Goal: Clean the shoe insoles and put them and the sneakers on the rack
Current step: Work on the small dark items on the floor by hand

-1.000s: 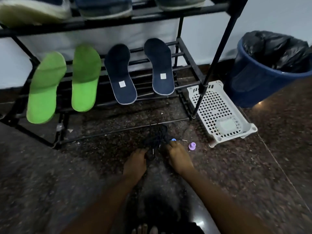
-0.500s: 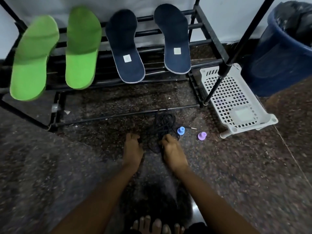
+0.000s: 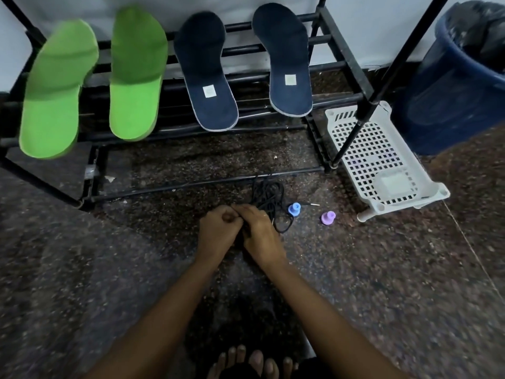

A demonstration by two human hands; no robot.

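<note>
Both left hand (image 3: 217,233) and right hand (image 3: 261,236) grip laces (image 3: 269,194); labels (image 3: 209,91) unreadable.

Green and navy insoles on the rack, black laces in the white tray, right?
No: the head view shows the laces on the floor at the left hand and right hand, left of the tray. The green insoles and navy insoles are on the rack.

Green insoles (image 3: 58,88) and navy insoles (image 3: 205,69) on rack (image 3: 343,50)
</note>
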